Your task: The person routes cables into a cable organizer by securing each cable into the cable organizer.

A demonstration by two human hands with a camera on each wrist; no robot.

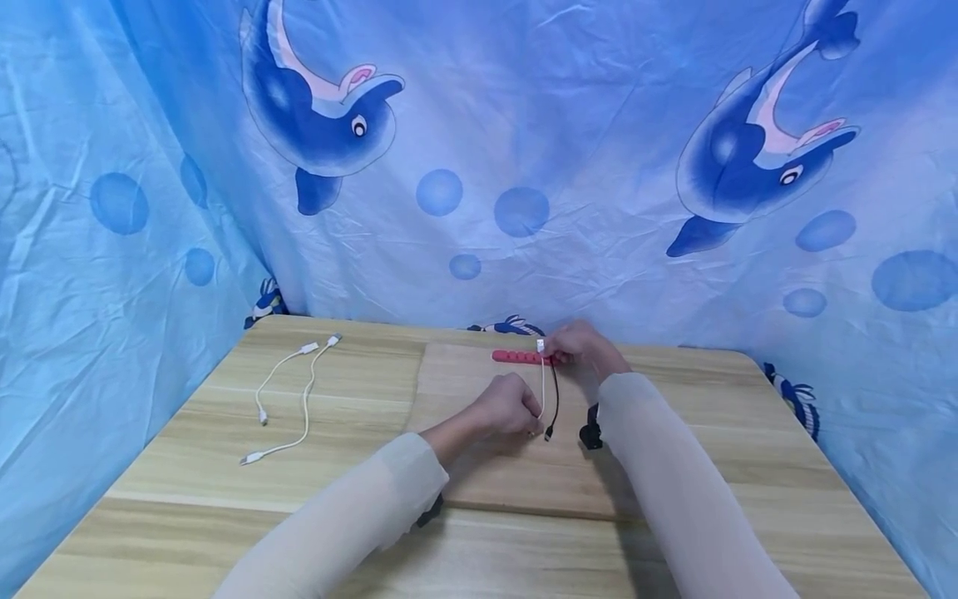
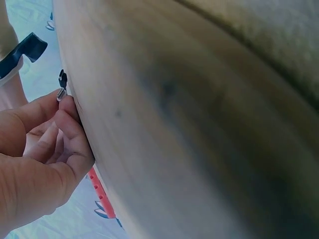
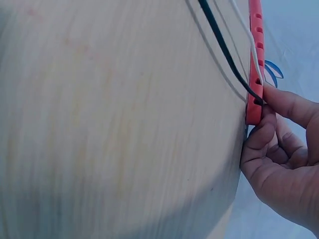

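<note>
A person in pale long sleeves works with both hands at a light wooden table (image 1: 224,466) set against a blue sheet printed with dolphins (image 1: 322,108) and bubbles. Near the table's far edge, toward twelve o'clock from the person, lies a red cable holder (image 1: 520,358), a slim strip with a row of slots. The right hand (image 1: 587,349) grips the strip's right end, fingers curled round it; the right wrist view shows the fingertips (image 3: 261,134) pressed against that end. Two short cables sit in the slots nearest this hand and trail toward six o'clock: a white cable (image 1: 542,378) and a black cable (image 1: 555,403). The left hand (image 1: 509,408) is closed in a fist just at seven o'clock of the holder, pinching the lower end of the white cable; the left wrist view shows a small metal plug (image 2: 61,94) at its fingertips. Well apart, at nine o'clock on the table, two loose white cables (image 1: 288,395) lie side by side, untouched. A raised wooden board (image 1: 464,482) sits beneath the hands.
</note>
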